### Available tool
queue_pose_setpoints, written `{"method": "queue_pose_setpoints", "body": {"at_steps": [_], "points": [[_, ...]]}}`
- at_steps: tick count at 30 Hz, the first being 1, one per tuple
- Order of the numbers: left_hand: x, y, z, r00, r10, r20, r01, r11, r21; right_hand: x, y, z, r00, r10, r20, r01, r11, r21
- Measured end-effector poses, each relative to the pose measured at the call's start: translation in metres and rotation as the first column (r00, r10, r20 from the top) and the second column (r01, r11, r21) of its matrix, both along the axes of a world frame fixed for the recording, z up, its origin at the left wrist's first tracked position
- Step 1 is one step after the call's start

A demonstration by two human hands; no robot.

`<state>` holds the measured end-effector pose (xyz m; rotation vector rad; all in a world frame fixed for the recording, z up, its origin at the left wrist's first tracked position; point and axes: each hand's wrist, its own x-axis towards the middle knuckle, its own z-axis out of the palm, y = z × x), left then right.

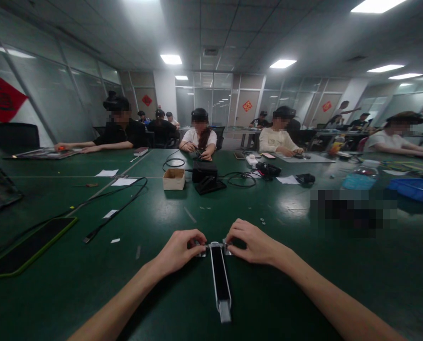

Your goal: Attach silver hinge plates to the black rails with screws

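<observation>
A long narrow black bar with a silver-white frame (220, 274) lies on the green table, its near end a pale flat tab (225, 311). At its far end, a small shiny metal piece sticks out on each side. My left hand (183, 246) is closed in a pinch on the left metal piece (201, 254). Thumb and fingers of my right hand (252, 241) pinch the right metal piece (228, 251). Fingers cover part of both pieces, so their exact shape is hidden.
Two small rings (263, 221) lie beyond my right hand. A cable (119, 210) and a dark green-edged mat (30, 246) are on the left. Ahead stand a small box (174, 180) and a black device (204, 171). A blue tray (415, 188) is at right; several people sit opposite.
</observation>
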<state>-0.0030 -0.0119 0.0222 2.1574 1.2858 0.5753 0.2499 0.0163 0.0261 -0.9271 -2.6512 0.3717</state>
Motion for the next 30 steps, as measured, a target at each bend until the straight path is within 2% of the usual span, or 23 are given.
{"method": "queue_pose_setpoints", "body": {"at_steps": [3,6,9,12,17,20,23,27,30], "points": [[-0.002,0.001,0.001,1.0,0.0,0.0,0.0,1.0,-0.004,0.02,0.012,0.009,0.996,-0.088,0.027,0.086,0.995,0.052],[-0.003,0.002,-0.001,1.0,0.004,-0.025,-0.003,1.0,0.029,0.049,0.031,0.011,0.952,-0.293,0.089,0.282,0.951,0.125],[-0.003,0.002,-0.004,0.997,-0.008,-0.083,0.014,0.997,0.071,0.073,0.048,0.004,0.859,-0.477,0.183,0.461,0.878,0.124],[-0.002,0.0,-0.005,0.988,-0.027,-0.151,0.043,0.994,0.104,0.083,0.057,-0.007,0.808,-0.538,0.24,0.536,0.841,0.08],[0.0,-0.003,-0.004,0.981,-0.031,-0.194,0.054,0.992,0.113,0.081,0.061,-0.015,0.806,-0.528,0.266,0.532,0.844,0.064],[0.0,-0.003,-0.005,0.979,-0.03,-0.2,0.055,0.991,0.121,0.077,0.06,-0.012,0.812,-0.524,0.257,0.528,0.847,0.059],[0.0,-0.003,-0.007,0.98,-0.034,-0.197,0.062,0.988,0.14,0.067,0.054,-0.006,0.848,-0.507,0.154,0.505,0.861,0.056],[0.0,-0.003,-0.008,0.981,-0.044,-0.189,0.074,0.986,0.152,0.042,0.033,0.001,0.938,-0.339,-0.064,0.339,0.941,-0.018],[0.0,-0.003,-0.009,0.981,-0.048,-0.187,0.077,0.986,0.15,0.022,0.013,0.003,0.962,-0.233,-0.144,0.214,0.967,-0.138]]}}
